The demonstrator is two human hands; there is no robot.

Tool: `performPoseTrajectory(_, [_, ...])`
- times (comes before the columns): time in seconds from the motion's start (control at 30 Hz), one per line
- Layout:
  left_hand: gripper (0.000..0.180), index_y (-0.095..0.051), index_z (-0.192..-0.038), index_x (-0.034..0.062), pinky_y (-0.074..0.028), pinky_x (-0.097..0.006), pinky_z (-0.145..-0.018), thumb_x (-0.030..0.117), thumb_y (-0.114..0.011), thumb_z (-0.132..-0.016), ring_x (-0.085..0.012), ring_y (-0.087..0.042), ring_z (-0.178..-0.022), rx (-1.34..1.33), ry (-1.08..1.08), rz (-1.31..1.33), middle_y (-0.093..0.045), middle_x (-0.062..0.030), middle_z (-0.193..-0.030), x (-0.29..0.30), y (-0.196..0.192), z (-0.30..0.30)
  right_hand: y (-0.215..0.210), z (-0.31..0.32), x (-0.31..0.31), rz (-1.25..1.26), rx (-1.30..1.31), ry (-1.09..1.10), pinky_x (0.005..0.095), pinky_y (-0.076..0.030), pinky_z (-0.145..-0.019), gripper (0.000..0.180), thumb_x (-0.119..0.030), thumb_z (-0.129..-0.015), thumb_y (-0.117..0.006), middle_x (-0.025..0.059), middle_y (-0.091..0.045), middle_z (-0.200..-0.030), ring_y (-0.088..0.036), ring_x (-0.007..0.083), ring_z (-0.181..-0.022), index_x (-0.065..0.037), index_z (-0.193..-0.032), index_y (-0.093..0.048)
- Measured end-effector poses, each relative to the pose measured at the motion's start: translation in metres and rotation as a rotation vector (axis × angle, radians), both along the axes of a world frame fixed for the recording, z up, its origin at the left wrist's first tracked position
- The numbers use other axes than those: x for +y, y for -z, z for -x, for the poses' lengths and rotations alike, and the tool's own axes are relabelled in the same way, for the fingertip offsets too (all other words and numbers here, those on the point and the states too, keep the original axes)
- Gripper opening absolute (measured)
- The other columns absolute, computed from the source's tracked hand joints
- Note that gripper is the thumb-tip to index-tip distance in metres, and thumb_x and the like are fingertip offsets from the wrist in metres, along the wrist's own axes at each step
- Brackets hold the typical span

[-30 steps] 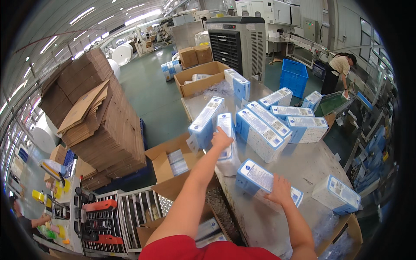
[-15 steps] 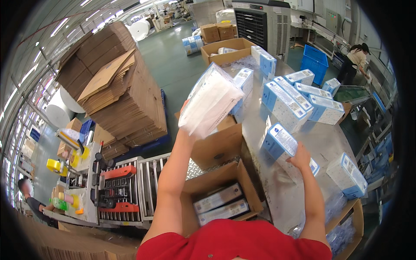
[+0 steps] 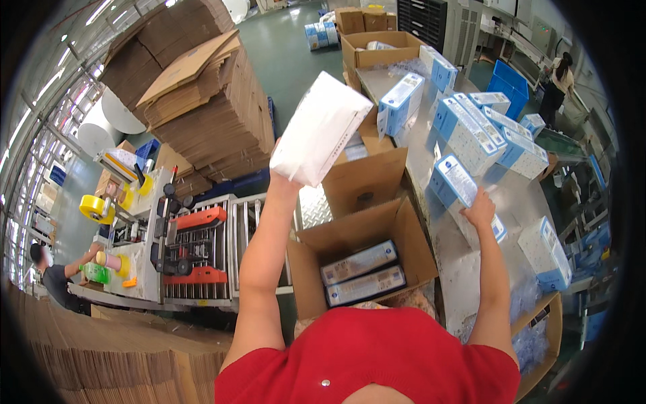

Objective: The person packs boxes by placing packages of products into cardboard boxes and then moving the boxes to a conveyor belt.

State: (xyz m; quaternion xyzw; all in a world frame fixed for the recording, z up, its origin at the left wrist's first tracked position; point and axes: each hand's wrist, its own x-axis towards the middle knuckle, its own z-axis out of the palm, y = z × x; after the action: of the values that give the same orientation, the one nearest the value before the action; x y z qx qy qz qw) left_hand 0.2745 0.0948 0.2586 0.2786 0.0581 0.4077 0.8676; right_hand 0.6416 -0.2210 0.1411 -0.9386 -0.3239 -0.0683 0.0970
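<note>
My left hand [image 3: 285,179] is closed on a white plastic-wrapped pack [image 3: 321,128], raised above the left edge of the metal table [image 3: 441,246]. Its fingers are mostly hidden behind the pack. Over on the table, my right hand [image 3: 479,209] grips the near end of a blue-and-white pack [image 3: 452,179]; part of another pack [image 3: 498,227] shows beside that hand. Below, between my arms, an open cardboard box [image 3: 306,279] has two blue-and-white packs [image 3: 360,262] lying side by side in it. A second open box [image 3: 367,176] stands just beyond, with packs partly visible inside.
Several more packs [image 3: 469,133] stand on the table. Flattened cartons [image 3: 212,111] are piled at left, above a roller conveyor with a red-and-black machine [image 3: 195,246]. A box of clear plastic film [image 3: 531,350] sits at right. Co-workers [image 3: 57,276] are at far left and far right.
The view has shifted, so the boxes and table appear higher and farther right. My left hand has carried the white pack leftward, away from the table. My right hand stays on its pack.
</note>
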Motion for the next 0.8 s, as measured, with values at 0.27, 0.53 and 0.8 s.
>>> performPoseTrajectory(0.27, [0.048, -0.05, -0.126, 0.0034, -0.044, -0.048, -0.096, 0.034, -0.044, -0.09, -0.0317, -0.053, -0.114, -0.155, 0.196, 0.165, -0.054, -0.0143, -0.126, -0.001, -0.002, 0.023, -0.009, -0.004, 0.003, 0.081, 0.086, 0.058, 0.0436, -0.048, -0.08, 0.079, -0.032, -0.051, -0.084, 0.0171, -0.057, -0.109, -0.059, 0.0369, -0.097, -0.008, -0.113, -0.042])
performPoseTrajectory(0.53, [0.047, -0.047, -0.126, 0.0088, -0.051, -0.047, -0.081, 0.04, -0.036, -0.093, -0.0346, -0.055, -0.109, -0.038, 0.06, 0.31, -0.053, -0.0156, -0.126, -0.014, -0.011, -0.004, -0.002, -0.021, -0.001, 0.088, 0.11, 0.113, 0.044, -0.04, -0.093, 0.099, -0.039, -0.052, -0.084, 0.0193, -0.049, -0.122, -0.046, 0.0345, -0.117, -0.007, -0.132, -0.034])
performPoseTrajectory(0.8, [0.048, -0.043, -0.132, 0.0008, -0.04, -0.049, -0.1, 0.027, -0.038, -0.092, -0.0336, -0.048, -0.121, -0.055, 0.222, 0.189, -0.046, -0.0153, -0.135, -0.024, -0.011, -0.019, -0.186, 0.155, 0.099, -0.894, -0.289, -0.956, 0.0403, -0.035, -0.095, 0.049, -0.005, -0.065, -0.073, 0.0063, -0.052, -0.116, -0.044, 0.0281, -0.114, -0.016, -0.112, -0.061])
